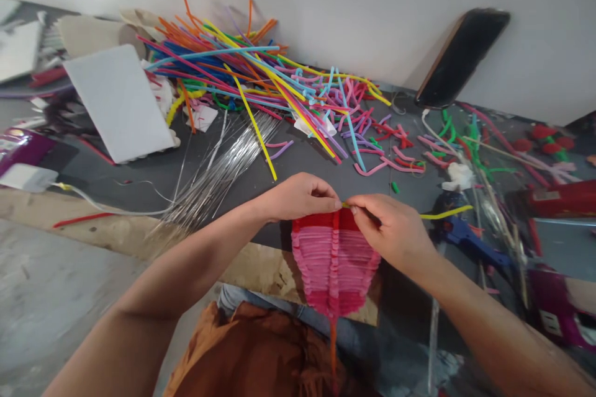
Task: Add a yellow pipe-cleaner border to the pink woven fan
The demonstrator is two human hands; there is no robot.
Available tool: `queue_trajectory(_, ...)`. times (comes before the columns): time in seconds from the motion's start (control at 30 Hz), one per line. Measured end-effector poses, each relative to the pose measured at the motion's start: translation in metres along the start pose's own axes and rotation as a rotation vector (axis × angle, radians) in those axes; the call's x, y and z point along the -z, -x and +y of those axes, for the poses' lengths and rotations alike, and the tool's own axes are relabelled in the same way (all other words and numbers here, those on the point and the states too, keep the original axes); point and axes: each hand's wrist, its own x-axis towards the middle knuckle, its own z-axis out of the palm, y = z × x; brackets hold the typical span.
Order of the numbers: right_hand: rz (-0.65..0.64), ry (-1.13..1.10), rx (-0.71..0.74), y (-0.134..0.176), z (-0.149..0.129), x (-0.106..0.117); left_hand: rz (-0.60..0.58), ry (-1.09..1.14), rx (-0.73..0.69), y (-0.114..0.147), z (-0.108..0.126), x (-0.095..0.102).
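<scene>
A leaf-shaped piece of wound pipe cleaners (316,260), pink with red bands at both ends, lies at the table's front edge. Its raised midrib runs down into a thin orange stem (333,347). At the top of this piece, my left hand (305,197) is closed in a pinch on a yellow pipe cleaner (447,214). My right hand (395,229) pinches the same strand just beside it, thumb and forefinger together. Between the fingertips only a short bit of yellow shows; a longer end sticks out to the right behind my right hand.
Loose coloured pipe cleaners (261,68) pile up along the wall, with short cut bits to their right. Thin metal wires (223,167) lie left of my hands. A phone (460,59) leans on the wall. A blue glue gun (475,242) rests at right; a white card (118,105) stands left.
</scene>
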Motion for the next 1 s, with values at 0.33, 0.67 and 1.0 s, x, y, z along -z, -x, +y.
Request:
queue_trajectory(0.33, -0.098, 0.094, 0.147, -0.006, 0.028, 0.015, 0.069, -0.059, 0.026, -0.002, -0.004, -0.001)
queue_trajectory(0.67, 0.253, 0.56, -0.169, 0.043, 0.077, 0.115, 0.163, -0.143, 0.047, -0.003, -0.001, 0.011)
queue_trajectory(1.0, 0.07, 0.594, -0.336, 0.133, 0.073, 0.071, 0.182, 0.106, 0.161, -0.004, 0.001, 0.017)
